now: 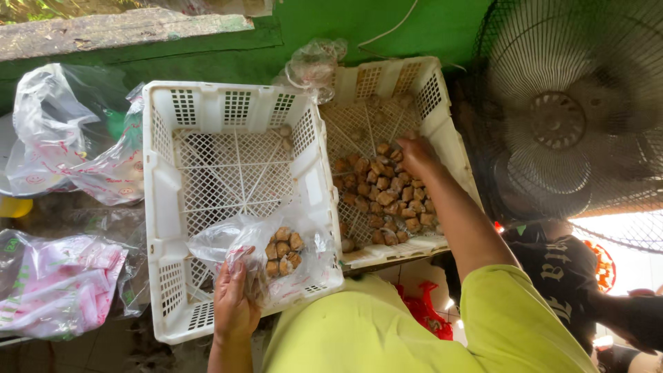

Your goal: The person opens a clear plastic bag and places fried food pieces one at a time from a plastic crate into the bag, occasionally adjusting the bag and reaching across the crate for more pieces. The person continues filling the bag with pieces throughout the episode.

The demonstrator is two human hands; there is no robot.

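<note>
The left hand [233, 304] is closed around the gathered side of a clear plastic bag [259, 252], gripping it over the near corner of the left white crate [166, 200]. Several brown cubes [283, 252] sit inside the bag. The right hand [416, 155] reaches into the right white crate [442, 131], fingers curled down onto the pile of brown pieces [387, 200] there; whether it pinches one cannot be told. A black fan [559, 117] stands to the right.
</note>
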